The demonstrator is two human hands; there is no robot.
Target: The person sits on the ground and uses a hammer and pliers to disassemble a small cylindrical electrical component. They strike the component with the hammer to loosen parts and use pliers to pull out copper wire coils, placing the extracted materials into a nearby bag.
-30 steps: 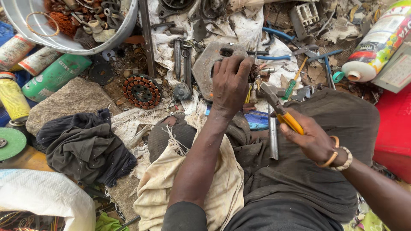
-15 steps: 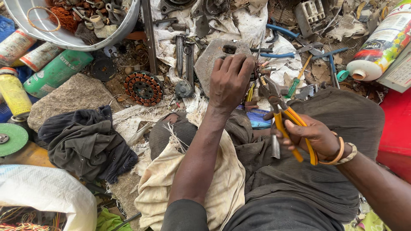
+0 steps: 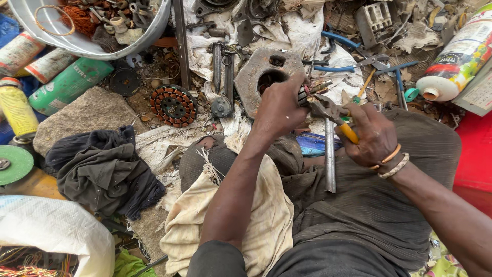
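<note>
Sitting over a messy floor [image 3: 154, 149] full of metal bits, the person works above a dark cloth lap [image 3: 359, 205]. A flat grey metal plate with holes [image 3: 251, 77] lies just past the hands. The left hand [image 3: 279, 110] wraps its fingers tight around a small round metal part with wires [image 3: 306, 94]. The right hand [image 3: 374, 136] squeezes yellow-handled pliers [image 3: 333, 113]. The pliers point left, and their tip touches the part. The part sits between both hands.
</note>
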